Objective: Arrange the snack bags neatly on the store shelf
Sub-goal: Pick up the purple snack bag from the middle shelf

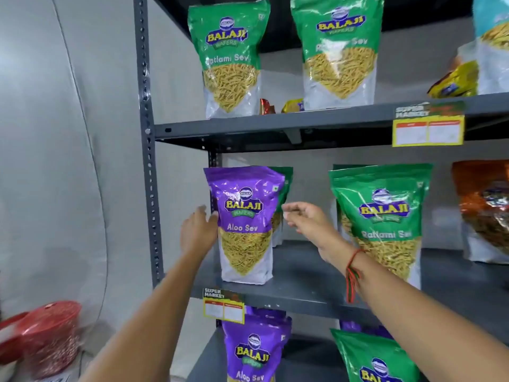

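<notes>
Now the purple snack bag (pixel 246 224) stands upright at the left end of the middle shelf (pixel 297 288), close to the grey metal post (pixel 148 150). The left hand (pixel 199 232) lies flat against the left edge of this bag, with the fingers stretched; its grip is apart and it touches the bag but does not clamp it. The right hand (pixel 308 219) hovers just beside the right edge of the bag, fingers loosely bent and apart, holding nothing. A red thread (pixel 353 274) is tied around the right wrist. Behind the purple bag a green bag (pixel 283 194) shows only partly. Farther right on the same shelf stands another green snack bag (pixel 382 216), upright, and an orange bag (pixel 484 210) is at the right border. On the top shelf (pixel 275 125) two green bags (pixel 231 59) stand side by side. A yellow price label (pixel 223 307) hangs on the front edge of the middle shelf. A red basket (pixel 46 337) is low at the left.
</notes>
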A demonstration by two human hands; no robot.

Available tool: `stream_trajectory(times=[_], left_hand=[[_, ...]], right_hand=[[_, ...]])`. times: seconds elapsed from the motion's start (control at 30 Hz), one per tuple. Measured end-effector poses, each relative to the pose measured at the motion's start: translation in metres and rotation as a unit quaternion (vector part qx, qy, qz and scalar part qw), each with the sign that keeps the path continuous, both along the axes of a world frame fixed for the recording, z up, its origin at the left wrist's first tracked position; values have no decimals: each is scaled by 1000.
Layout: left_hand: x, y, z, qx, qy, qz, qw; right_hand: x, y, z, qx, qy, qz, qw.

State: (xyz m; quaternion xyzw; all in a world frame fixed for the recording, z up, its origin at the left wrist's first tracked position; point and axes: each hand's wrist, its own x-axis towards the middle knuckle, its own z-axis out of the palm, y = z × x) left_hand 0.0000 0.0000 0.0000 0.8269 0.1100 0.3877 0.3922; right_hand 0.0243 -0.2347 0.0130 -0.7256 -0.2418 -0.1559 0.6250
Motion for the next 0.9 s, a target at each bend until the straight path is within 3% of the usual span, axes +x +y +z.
stream_trajectory(times=[0.17, 0.47, 0.9], left_hand=[[25, 13, -19, -33, -5, -36, 999], [42, 17, -28, -94, -18, -27, 995], [42, -15, -36, -164, 4, -107, 981]], right_hand=[[37, 36, -21, -44, 55, 26, 997], [58, 48, -43, 88, 63, -12, 994], [25, 27, -49, 46, 37, 22, 998]])
